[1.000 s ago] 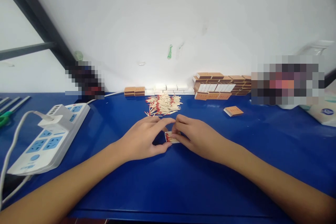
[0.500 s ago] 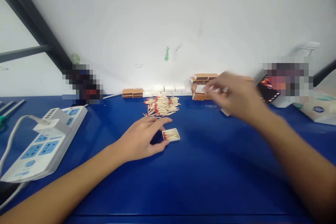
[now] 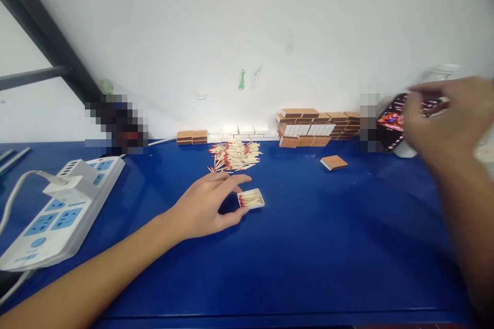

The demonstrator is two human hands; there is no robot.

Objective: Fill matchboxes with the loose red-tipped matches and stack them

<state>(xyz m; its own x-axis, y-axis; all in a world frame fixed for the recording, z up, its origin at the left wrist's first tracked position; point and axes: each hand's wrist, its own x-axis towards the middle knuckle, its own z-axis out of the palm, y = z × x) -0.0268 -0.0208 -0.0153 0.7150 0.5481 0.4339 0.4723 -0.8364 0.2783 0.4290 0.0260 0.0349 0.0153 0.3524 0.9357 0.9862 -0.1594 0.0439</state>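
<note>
A small white matchbox tray [image 3: 259, 204] lies on the blue tabletop, partly filled with red-headed matches. My left hand [image 3: 210, 203] rests on the table at the tray's left end, thumb at its near corner and other fingers at its far side; the index finger is stretched out above it. Just beyond is a loose heap of matches [image 3: 235, 156]. At the far right, my right hand [image 3: 455, 113] is raised in front of a phone [image 3: 390, 122] with a lit screen. Its thumb and fingers are apart, with nothing visible between them; whether they touch the phone I cannot tell.
Brown matchboxes [image 3: 339, 126] are stacked against the wall, with one matchbox [image 3: 334, 162] lying in front. White trays [image 3: 247, 133] line the wall beside two brown matchboxes [image 3: 192, 137]. A power strip [image 3: 64, 221] with a plugged-in white cable lies at left.
My right hand has swung right, from in front of the stacked matchboxes to the phone, uncovering the stack and the single matchbox. My left hand and the tray stay in place.
</note>
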